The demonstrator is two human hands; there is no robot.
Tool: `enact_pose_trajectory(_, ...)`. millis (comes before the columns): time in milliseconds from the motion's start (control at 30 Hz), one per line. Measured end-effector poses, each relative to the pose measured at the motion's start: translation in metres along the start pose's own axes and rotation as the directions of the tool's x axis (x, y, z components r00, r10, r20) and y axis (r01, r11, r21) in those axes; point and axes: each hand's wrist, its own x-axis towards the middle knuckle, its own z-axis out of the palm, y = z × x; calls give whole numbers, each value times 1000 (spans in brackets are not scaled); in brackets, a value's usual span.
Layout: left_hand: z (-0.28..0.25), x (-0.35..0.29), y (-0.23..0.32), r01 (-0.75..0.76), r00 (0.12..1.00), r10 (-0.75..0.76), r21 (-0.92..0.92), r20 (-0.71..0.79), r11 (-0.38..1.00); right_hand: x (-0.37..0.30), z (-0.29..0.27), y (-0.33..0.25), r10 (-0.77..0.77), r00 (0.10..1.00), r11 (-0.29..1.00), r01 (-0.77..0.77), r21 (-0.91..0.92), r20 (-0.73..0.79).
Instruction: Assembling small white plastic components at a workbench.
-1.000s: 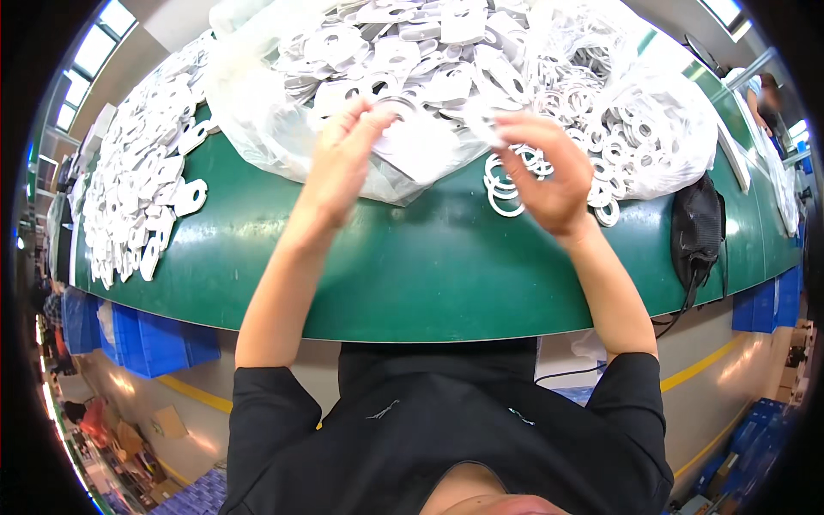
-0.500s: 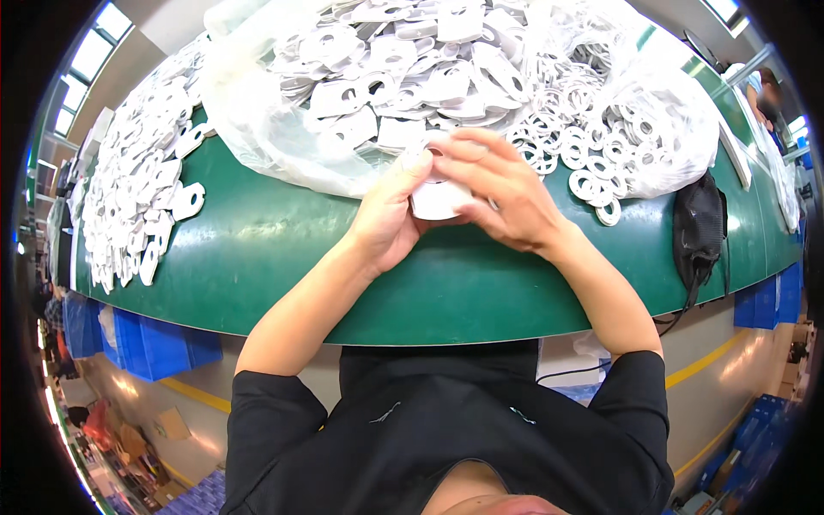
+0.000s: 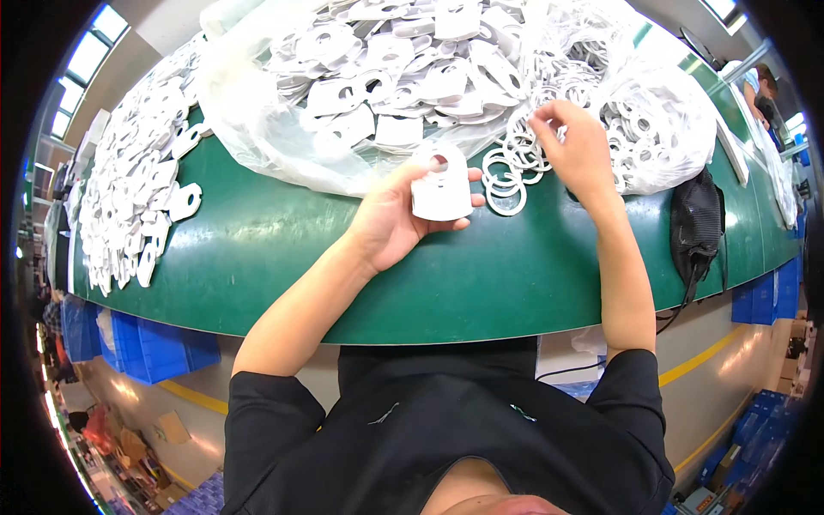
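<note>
The left hand [image 3: 386, 225] grips a white plate [image 3: 441, 199] between thumb and fingers, above the middle of the desk [image 3: 446, 296], between its near edge and the heap; the fingers behind the plate are mostly hidden, their tips showing past its right side. The right hand [image 3: 582, 153] is farther from the near edge, thumb and fingers curled together over loose white rings [image 3: 506, 182]; whether it pinches one cannot be told, since the fingertips blend into the pale rings behind. The heaped plates [image 3: 399, 64] in a clear bag [image 3: 279, 154] are cut off by the upper border and cover the desk's far edge. Toward its left end, overlapping pieces [image 3: 142, 172] hide one another. A black pouch [image 3: 697, 225] lies near the right end.
</note>
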Motion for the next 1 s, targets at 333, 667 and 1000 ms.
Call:
enact_pose_trajectory(333, 5, -2, -16, 16, 997, -42, 357, 65, 934, -16, 12, -54, -316, 949, 889, 297, 348, -2)
enact_pose_trajectory(667, 10, -4, -12, 25, 995, -52, 297, 83, 955, -22, 19, -59, -330, 943, 881, 319, 350, -27)
enact_pose_trajectory(1000, 6, -3, -18, -61, 997, 33, 498, 64, 865, -18, 6, -59, -215, 973, 861, 150, 486, 80)
